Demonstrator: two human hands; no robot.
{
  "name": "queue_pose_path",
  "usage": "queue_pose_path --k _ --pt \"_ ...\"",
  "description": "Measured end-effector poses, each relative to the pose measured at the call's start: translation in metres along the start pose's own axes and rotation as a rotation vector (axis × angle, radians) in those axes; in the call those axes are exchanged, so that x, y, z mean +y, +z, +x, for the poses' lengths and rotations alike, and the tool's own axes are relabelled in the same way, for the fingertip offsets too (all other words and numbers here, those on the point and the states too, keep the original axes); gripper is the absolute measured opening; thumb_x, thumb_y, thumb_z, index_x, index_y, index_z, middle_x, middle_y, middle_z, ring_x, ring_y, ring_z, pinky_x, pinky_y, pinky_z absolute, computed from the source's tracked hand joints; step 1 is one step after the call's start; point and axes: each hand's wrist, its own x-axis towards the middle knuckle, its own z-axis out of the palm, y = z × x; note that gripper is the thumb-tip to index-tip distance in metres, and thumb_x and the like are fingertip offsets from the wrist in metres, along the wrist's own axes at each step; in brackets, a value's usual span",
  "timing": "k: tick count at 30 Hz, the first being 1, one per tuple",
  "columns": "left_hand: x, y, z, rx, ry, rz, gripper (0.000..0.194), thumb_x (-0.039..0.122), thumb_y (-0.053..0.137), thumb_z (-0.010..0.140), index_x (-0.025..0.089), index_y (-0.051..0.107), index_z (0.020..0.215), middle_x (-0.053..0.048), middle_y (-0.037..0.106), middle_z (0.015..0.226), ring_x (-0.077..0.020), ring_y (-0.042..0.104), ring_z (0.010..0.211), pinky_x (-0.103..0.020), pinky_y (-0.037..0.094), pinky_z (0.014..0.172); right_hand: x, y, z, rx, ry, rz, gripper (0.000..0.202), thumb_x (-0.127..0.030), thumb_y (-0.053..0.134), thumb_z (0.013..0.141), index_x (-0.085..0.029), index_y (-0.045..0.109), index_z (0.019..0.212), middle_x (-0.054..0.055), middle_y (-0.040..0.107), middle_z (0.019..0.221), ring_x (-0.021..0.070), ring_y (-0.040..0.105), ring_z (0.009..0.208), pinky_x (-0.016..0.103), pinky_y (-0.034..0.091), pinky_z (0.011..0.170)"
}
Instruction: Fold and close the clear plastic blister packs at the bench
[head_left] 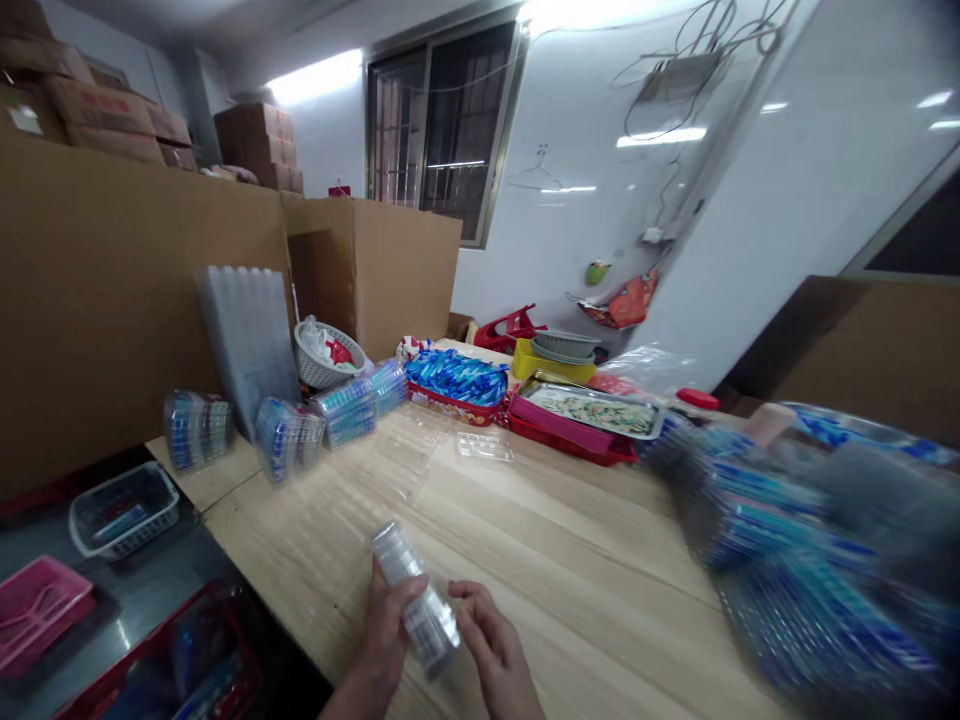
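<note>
Holding the clear ribbed plastic case (416, 598) near the wooden table's (570, 560) front edge, I'd keep my left hand (390, 625) clamped around it while my right hand (491, 650), fingers loosely curled, steadies its end.

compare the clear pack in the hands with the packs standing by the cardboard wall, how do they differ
The clear pack is gripped by the left hand with the right hand touching it, lifted and tilted; the standing packs rest untouched on the wooden table. The held pack looks mostly clear and greyish, while the standing packs show blue contents. It is single; they form a row. Both are transparent plastic packaging.
</note>
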Motion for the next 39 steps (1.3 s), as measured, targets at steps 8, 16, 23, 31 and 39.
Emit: queue_pose_path --k 8,16,23,31,39 --pt "0.001 0.002 -0.003 0.058 -0.086 -0.078 0.055 0.035 0.075 0.058 0.022 0.05 0.106 -0.001 0.069 0.089 -0.0231 0.065 0.083 -0.035 0.049 0.075 0.014 -0.047 0.058 0.227 0.022 -0.095 0.043 -0.059 0.056 0.074 -0.017 0.06 0.068 0.005 0.06 0.071 0.0212 0.056 0.074 0.031 0.044 0.069" --pt "0.0 -0.005 -0.002 0.101 -0.165 -0.08 0.062 0.044 0.078 0.054 0.026 0.052 0.107 0.0 0.069 0.09 -0.0244 0.064 0.09 -0.036 0.048 0.076 0.012 -0.099 0.124 0.421 -0.003 -0.196 0.047 -0.065 0.062 0.06 -0.019 0.057 0.069 0.006 0.059 0.08 0.0241 0.053 0.08 0.034 0.044 0.069" --pt "0.001 -0.001 -0.011 0.062 -0.049 -0.016 0.055 0.042 0.079 0.059 0.024 0.05 0.102 0.003 0.06 0.075 -0.0174 0.059 0.072 -0.029 0.047 0.065 -0.006 -0.023 0.022 -0.258 0.012 -0.036 0.041 -0.058 0.068 0.072 -0.018 0.063 0.068 0.011 0.062 0.109 0.0283 0.057 0.102 0.037 0.044 0.086" --pt "0.005 -0.005 -0.02 0.019 -0.064 -0.002 0.072 0.041 0.08 0.055 0.024 0.045 0.116 0.005 0.055 0.069 -0.0157 0.055 0.066 -0.027 0.045 0.06 -0.011 -0.004 -0.009 -0.286 0.1 0.093 0.045 -0.061 0.067 0.072 -0.017 0.065 0.062 0.012 0.059 0.108 0.0307 0.054 0.107 0.04 0.043 0.088" --pt "0.009 -0.01 -0.025 0.035 -0.036 0.042 0.061 0.039 0.079 0.056 0.023 0.053 0.108 0.003 0.055 0.071 -0.0154 0.052 0.068 -0.027 0.043 0.062 -0.013 -0.001 -0.016 -0.335 0.005 -0.038 0.041 -0.058 0.061 0.079 -0.02 0.066 0.066 0.012 0.058 0.115 0.0304 0.053 0.112 0.044 0.037 0.098"
